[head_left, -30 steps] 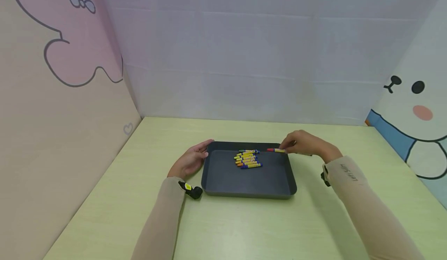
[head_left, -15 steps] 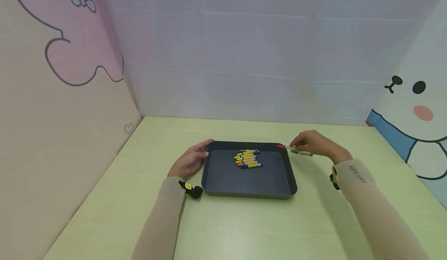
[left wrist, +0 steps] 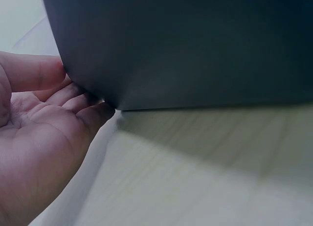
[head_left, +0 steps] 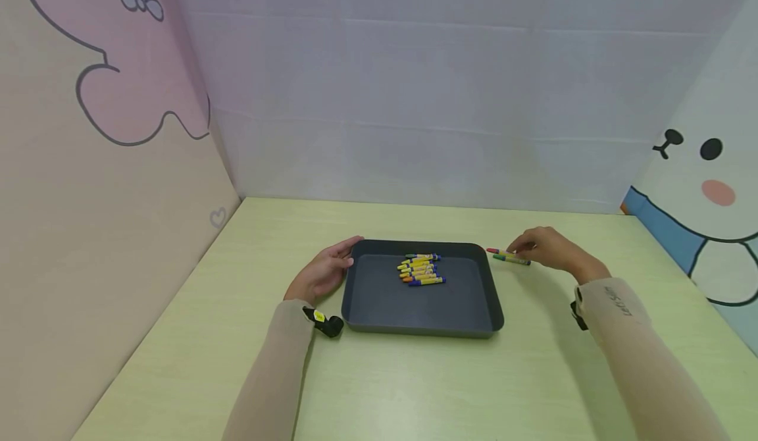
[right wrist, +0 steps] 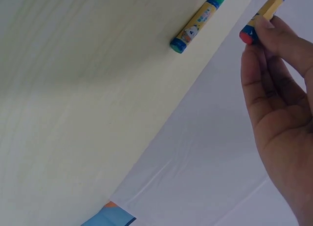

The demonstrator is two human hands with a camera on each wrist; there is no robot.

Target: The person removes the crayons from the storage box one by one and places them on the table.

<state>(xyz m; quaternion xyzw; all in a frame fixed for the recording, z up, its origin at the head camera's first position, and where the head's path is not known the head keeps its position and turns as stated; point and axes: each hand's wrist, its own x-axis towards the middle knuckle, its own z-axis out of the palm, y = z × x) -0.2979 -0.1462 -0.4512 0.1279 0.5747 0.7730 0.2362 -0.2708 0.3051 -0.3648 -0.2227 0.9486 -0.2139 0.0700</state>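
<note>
Two hands at work over a pale green desk [head_left: 414, 382]. Right hand [head_left: 547, 249] out past the right rim of a dark tray [head_left: 379, 296], fingertips [right wrist: 261, 28] pinching a red crayon [head_left: 497, 251] by its end, grip narrow and closed on it. Just beside that one, a green crayon [head_left: 512, 260] lying flat on the desk, loose, not touched; seen in the right wrist view [right wrist: 198, 22] as well, apart from the held red crayon [right wrist: 261, 13]. Both crayons outside the tray, near its far right corner.

Left hand [head_left: 322, 273] against the tray's left wall, palm toward it, fingers [left wrist: 73, 96] nearly straight and touching the outer side [left wrist: 195, 45], grip wide and holding nothing.

Inside the tray, a cluster of crayons [head_left: 419, 269] lying side by side near the far wall, mostly yellow-wrapped. Small black device [head_left: 324, 322] strapped at the left wrist, another at the right wrist [head_left: 578, 314].
</note>
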